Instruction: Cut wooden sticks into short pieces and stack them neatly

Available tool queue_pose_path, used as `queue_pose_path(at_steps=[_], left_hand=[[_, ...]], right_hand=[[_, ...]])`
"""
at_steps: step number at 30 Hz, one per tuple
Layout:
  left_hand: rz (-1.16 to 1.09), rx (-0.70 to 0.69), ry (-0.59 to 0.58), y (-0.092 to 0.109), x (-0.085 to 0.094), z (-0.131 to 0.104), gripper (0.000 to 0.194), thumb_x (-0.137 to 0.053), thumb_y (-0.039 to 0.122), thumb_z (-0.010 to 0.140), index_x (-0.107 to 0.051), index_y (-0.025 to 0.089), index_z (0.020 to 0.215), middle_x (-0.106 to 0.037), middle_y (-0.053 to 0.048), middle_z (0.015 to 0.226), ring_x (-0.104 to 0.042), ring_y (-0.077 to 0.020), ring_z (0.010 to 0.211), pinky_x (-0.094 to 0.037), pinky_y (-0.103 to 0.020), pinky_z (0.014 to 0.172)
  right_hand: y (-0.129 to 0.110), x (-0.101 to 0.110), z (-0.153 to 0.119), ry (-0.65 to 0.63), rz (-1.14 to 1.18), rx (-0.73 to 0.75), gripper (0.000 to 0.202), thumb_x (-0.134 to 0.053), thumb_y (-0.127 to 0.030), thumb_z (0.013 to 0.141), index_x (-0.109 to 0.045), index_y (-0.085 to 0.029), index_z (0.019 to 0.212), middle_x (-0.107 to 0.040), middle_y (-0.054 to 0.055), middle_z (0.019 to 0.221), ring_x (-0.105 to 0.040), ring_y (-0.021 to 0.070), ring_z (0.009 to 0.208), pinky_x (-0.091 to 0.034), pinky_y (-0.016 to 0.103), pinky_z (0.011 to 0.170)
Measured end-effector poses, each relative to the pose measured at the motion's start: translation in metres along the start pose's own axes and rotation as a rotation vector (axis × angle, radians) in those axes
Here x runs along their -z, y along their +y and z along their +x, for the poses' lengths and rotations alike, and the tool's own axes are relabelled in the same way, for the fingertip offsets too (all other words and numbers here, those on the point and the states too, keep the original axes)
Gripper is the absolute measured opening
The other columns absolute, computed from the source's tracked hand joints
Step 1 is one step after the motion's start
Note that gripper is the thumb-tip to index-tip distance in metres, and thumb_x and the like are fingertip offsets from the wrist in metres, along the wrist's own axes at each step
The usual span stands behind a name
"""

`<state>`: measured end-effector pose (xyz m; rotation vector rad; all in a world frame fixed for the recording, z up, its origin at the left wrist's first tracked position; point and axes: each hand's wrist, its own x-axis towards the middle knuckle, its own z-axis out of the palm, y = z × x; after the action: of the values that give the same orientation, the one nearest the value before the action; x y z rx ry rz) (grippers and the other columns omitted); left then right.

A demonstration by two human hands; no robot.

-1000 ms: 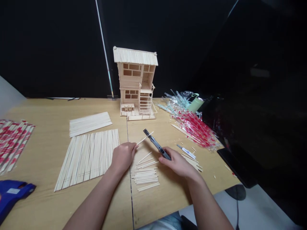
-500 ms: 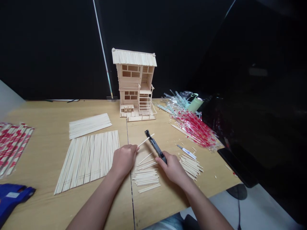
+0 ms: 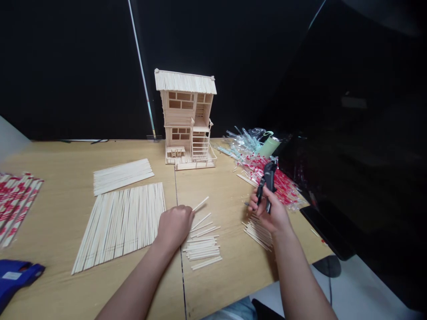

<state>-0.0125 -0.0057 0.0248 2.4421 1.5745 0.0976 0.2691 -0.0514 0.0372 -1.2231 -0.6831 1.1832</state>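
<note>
In the head view, my left hand (image 3: 175, 226) is closed on a thin wooden stick (image 3: 200, 203), whose pale end pokes out past the fingers to the upper right. Held up at the right, my right hand (image 3: 271, 211) grips a black-and-grey hand cutter (image 3: 269, 175), its head pointing away from me. Between the hands lies a pile of short cut sticks (image 3: 202, 246). A second pile of short sticks (image 3: 258, 233) sits under my right hand, partly covered by it.
A stick-built model house (image 3: 187, 120) stands at the back. Two stick panels (image 3: 122, 226) lie on the left, near a blue tool (image 3: 16, 278) and red-patterned packets (image 3: 16, 206). Plastic wrappers (image 3: 247, 142), a green cylinder (image 3: 269, 146) and a dark phone-like slab (image 3: 327, 231) are at the right.
My right hand has lifted the cutter away from the stick, up and to the right, turning it. My left hand stays nearly in place; less stick shows beyond its fingers.
</note>
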Motion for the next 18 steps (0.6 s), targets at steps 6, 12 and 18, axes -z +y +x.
queue_pose_path(at_steps=[6,12,18], left_hand=[[0.031,-0.001,-0.066,0.009,0.002,-0.003,0.034,-0.043,0.036,0.099,-0.071,0.019,0.088,-0.073,-0.01,0.092,-0.068,-0.0246,0.084,-0.041,-0.03,0.064],[-0.042,-0.134,0.064,0.012,-0.001,-0.003,0.032,-0.049,0.04,0.097,-0.073,0.019,0.099,-0.069,-0.012,0.106,-0.061,-0.0268,0.103,-0.046,-0.036,0.083],[-0.148,-0.353,0.092,0.011,-0.024,0.001,0.028,-0.052,0.025,0.097,-0.065,0.017,0.12,-0.066,-0.011,0.116,-0.058,-0.0249,0.108,-0.046,-0.039,0.095]], right_hand=[[-0.001,-0.002,0.006,0.049,-1.003,0.207,0.046,-0.067,-0.058,0.08,-0.062,-0.019,0.103,-0.065,0.006,0.083,-0.06,0.0227,0.072,-0.045,0.033,0.066],[-0.002,-0.014,0.037,0.11,-1.679,0.17,0.048,-0.07,-0.051,0.082,-0.065,-0.014,0.112,-0.069,0.019,0.104,-0.064,0.0325,0.095,-0.044,0.037,0.078],[0.023,-0.032,0.046,0.193,-1.77,0.21,0.059,-0.066,-0.052,0.087,-0.056,-0.009,0.125,-0.062,0.024,0.119,-0.056,0.0363,0.114,-0.038,0.042,0.095]])
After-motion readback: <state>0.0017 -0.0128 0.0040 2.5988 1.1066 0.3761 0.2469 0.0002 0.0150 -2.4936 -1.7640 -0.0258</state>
